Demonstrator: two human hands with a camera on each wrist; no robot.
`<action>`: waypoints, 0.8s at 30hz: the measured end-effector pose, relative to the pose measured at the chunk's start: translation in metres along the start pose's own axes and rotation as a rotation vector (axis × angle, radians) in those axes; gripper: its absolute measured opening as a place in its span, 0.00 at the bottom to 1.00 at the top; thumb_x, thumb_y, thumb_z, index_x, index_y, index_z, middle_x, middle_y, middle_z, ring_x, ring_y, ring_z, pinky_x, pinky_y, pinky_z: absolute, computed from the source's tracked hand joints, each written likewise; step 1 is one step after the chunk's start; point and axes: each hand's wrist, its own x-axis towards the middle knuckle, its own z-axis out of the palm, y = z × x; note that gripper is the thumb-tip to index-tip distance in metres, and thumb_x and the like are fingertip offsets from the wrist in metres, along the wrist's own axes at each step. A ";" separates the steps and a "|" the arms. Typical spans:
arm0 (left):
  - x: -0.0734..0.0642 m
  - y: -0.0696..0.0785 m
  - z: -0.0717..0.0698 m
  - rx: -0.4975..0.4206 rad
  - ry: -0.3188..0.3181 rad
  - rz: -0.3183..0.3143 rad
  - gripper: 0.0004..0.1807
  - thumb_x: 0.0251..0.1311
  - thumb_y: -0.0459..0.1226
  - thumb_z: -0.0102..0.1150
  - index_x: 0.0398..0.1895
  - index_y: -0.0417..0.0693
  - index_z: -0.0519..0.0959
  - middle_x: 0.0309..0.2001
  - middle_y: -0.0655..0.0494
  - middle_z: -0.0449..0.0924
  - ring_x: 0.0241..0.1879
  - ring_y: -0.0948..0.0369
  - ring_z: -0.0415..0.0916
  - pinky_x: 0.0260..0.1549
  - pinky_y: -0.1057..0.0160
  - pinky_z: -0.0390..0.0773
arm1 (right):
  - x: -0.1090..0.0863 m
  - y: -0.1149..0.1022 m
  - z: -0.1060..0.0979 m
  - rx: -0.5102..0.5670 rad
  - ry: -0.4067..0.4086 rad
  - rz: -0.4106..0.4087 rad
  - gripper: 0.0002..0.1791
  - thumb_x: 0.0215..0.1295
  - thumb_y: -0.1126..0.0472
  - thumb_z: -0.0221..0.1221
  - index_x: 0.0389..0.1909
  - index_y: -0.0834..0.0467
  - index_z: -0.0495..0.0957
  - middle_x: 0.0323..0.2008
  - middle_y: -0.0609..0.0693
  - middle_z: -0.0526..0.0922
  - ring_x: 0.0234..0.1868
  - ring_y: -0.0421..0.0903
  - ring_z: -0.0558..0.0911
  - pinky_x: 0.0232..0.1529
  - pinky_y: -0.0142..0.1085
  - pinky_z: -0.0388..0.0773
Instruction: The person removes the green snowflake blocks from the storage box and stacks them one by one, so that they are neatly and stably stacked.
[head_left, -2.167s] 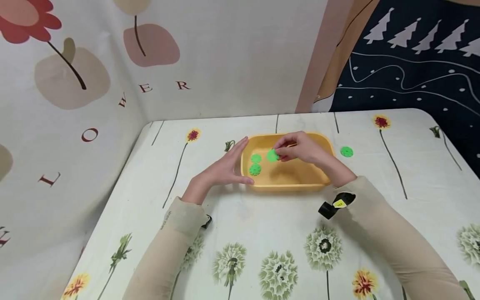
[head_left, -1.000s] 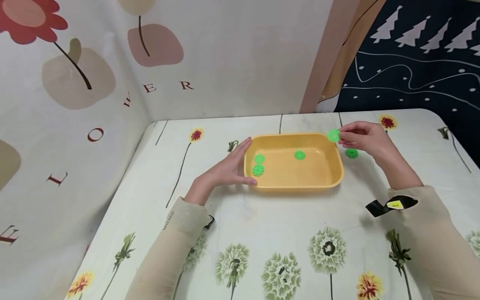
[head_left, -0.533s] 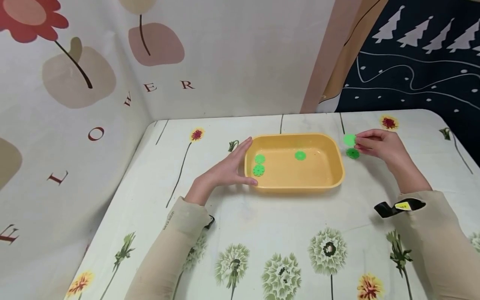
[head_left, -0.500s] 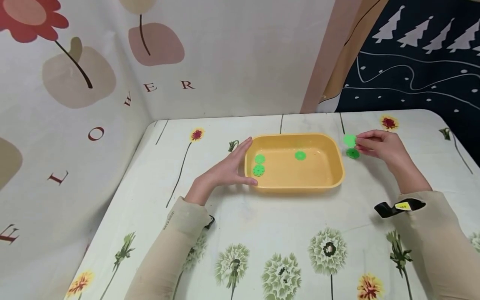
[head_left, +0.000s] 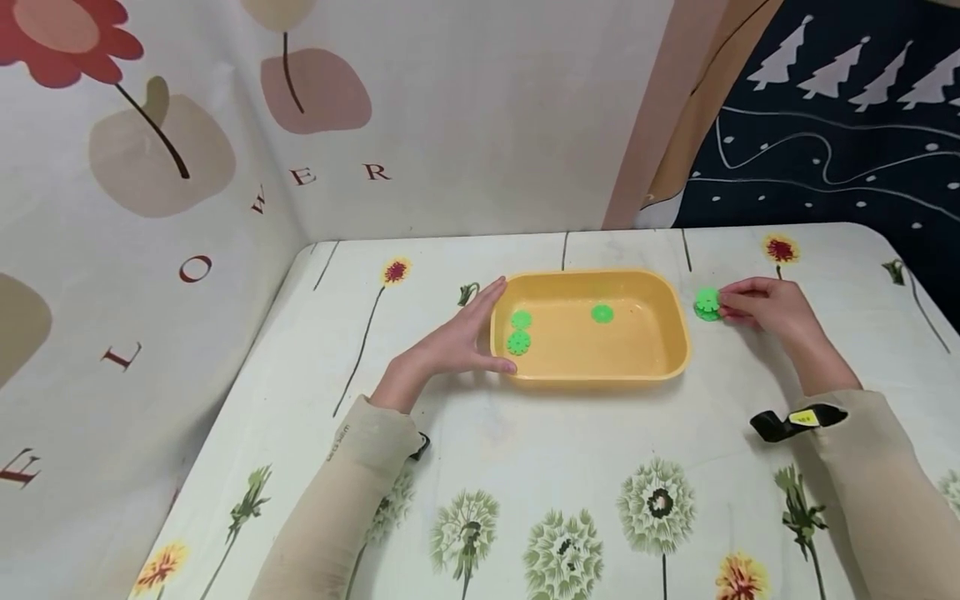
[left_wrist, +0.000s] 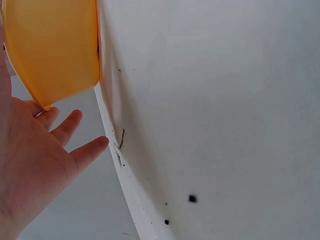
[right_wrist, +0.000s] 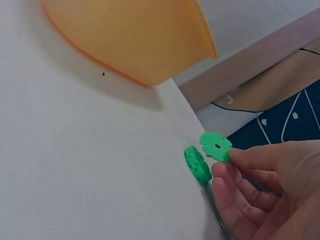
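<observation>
My right hand pinches a green notched disc between thumb and fingertips. It is held at the edge of a small stack of green discs lying on the cloth right of the yellow tray. In the right wrist view a narrow gap shows between the held disc and the stack. My left hand rests at the tray's left end with fingers spread and mostly straight, the thumb at the front corner. Inside the tray lie three flat green discs: one disc near the middle, two discs at the left.
A white flower-printed cloth covers the table. Behind it hangs a pale printed curtain, with a dark tree-patterned cloth at the right. Each forearm wears a strap with a black device, such as the right wrist camera.
My right hand has carried a green disc out of the tray to the right, then lowered it to the discs lying there. My left hand has stayed at the tray's left end.
</observation>
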 end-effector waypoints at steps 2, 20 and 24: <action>-0.001 0.000 0.000 -0.002 -0.005 0.002 0.70 0.47 0.54 0.77 0.81 0.59 0.33 0.82 0.67 0.28 0.82 0.58 0.31 0.77 0.46 0.51 | 0.001 0.002 0.001 -0.024 0.007 0.016 0.24 0.74 0.54 0.56 0.59 0.69 0.71 0.23 0.26 0.78 0.27 0.25 0.82 0.35 0.22 0.82; -0.002 -0.002 0.000 0.026 -0.003 0.011 0.70 0.47 0.55 0.76 0.81 0.61 0.32 0.82 0.68 0.27 0.82 0.59 0.31 0.77 0.46 0.51 | 0.007 0.008 0.004 -0.129 0.055 0.051 0.23 0.73 0.55 0.56 0.58 0.69 0.72 0.27 0.34 0.78 0.26 0.29 0.81 0.29 0.21 0.81; -0.002 -0.002 0.000 0.031 -0.003 0.009 0.70 0.47 0.56 0.76 0.81 0.61 0.32 0.82 0.68 0.27 0.82 0.59 0.32 0.77 0.46 0.51 | 0.007 0.009 0.005 -0.155 0.061 0.051 0.23 0.73 0.55 0.56 0.58 0.69 0.72 0.32 0.42 0.80 0.26 0.30 0.81 0.29 0.21 0.80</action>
